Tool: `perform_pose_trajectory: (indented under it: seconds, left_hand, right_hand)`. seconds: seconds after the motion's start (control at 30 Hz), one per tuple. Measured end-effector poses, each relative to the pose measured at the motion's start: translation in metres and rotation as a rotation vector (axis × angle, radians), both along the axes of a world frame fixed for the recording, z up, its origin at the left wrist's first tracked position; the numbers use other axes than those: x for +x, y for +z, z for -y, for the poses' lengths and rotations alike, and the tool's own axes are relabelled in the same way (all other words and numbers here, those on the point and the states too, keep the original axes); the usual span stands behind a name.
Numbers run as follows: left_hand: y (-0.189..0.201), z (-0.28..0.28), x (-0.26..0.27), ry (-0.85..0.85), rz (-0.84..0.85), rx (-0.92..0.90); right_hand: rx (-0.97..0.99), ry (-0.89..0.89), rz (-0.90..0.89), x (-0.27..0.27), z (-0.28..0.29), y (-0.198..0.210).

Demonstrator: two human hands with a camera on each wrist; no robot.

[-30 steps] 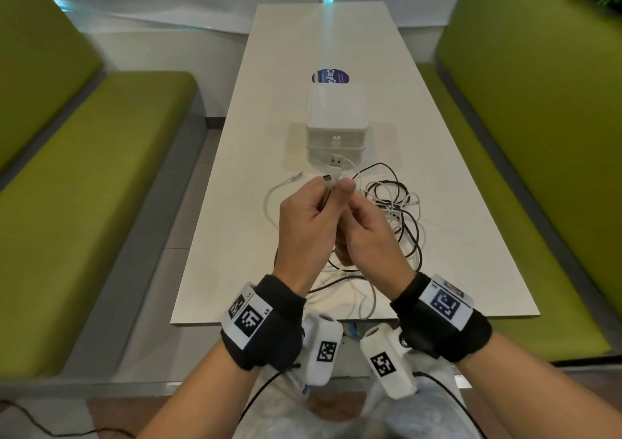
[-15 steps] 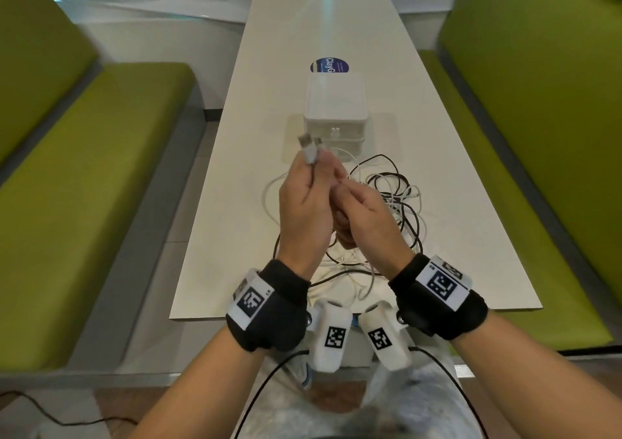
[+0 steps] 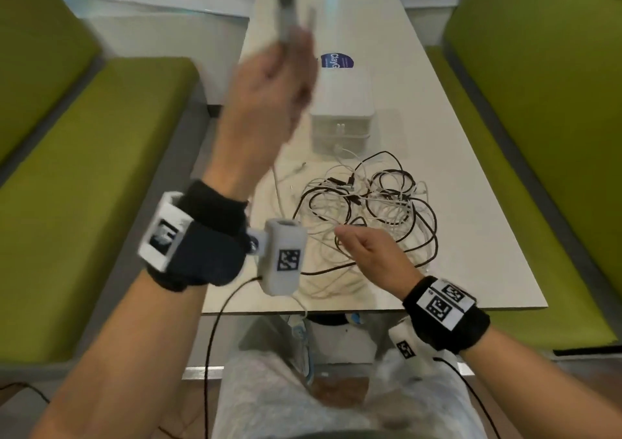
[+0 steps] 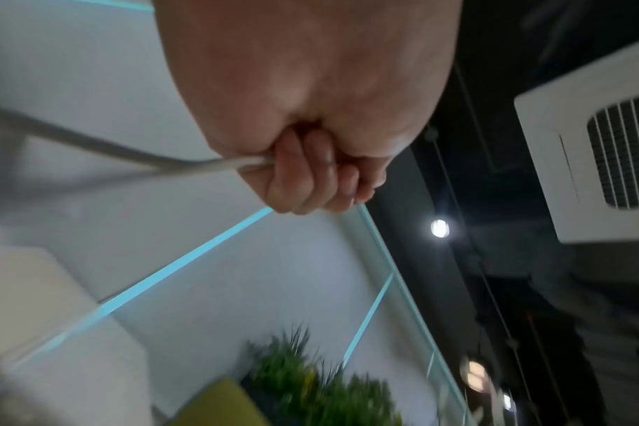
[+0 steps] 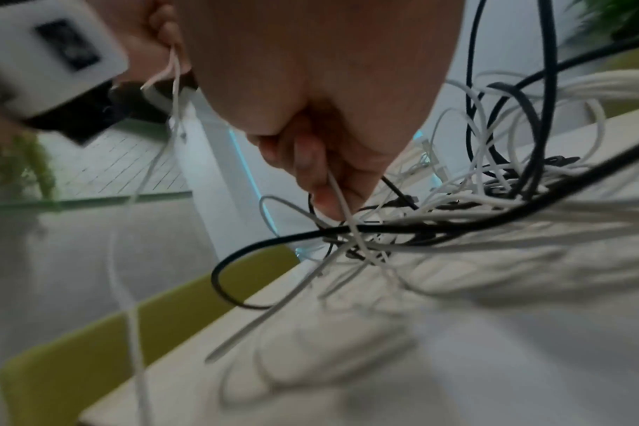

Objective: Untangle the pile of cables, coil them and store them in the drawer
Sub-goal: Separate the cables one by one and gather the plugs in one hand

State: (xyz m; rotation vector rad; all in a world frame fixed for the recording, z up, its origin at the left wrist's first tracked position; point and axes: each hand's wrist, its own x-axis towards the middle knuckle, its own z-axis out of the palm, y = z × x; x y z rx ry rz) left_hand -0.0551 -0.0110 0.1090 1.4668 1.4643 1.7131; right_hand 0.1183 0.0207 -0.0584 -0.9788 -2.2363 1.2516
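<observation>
A tangled pile of black and white cables (image 3: 370, 210) lies on the white table (image 3: 471, 236), just in front of the small white drawer box (image 3: 341, 112), whose drawers are closed. My left hand (image 3: 286, 55) is raised high and blurred, gripping a white cable (image 3: 276, 186) whose USB plug (image 3: 286, 11) sticks up above the fingers. In the left wrist view the fingers (image 4: 310, 173) curl round that cable (image 4: 187, 170). My right hand (image 3: 343, 236) stays low at the pile's near edge, and its fingers (image 5: 321, 178) pinch a white strand (image 5: 351, 227) that runs into the tangle (image 5: 493, 187).
Green benches (image 3: 101, 203) (image 3: 555, 136) flank the table. A blue round sticker (image 3: 336, 61) lies beyond the drawer box. The table's near edge (image 3: 336, 310) is just below my right wrist. Black leads from the wrist cameras hang over my lap.
My left hand has swung sharply up and away with the plug end, drawing the white cable out of the pile. My right hand has dropped apart from it, down to the pile.
</observation>
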Motion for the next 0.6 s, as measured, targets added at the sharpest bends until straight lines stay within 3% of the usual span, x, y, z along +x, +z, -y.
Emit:
perform_pose_trajectory:
  seconds: [0.13, 0.27, 0.43, 0.6]
  left_hand:
    - [-0.064, -0.001, 0.032, -0.047, -0.342, -0.244]
    - [-0.107, -0.002, 0.037, -0.069, -0.331, -0.276]
    - [-0.128, -0.001, 0.046, 0.012, -0.473, -0.325]
    - [-0.129, 0.004, 0.045, 0.02, -0.678, -0.451]
  right_hand:
    - [0.067, -0.09, -0.083, -0.01, -0.02, 0.016]
    - [0.04, -0.109, -0.133, -0.004, -0.028, 0.026]
    - [-0.161, -0.151, -0.376, -0.001, -0.022, 0.031]
    - [-0.192, -0.154, -0.389, 0.002, -0.032, 0.017]
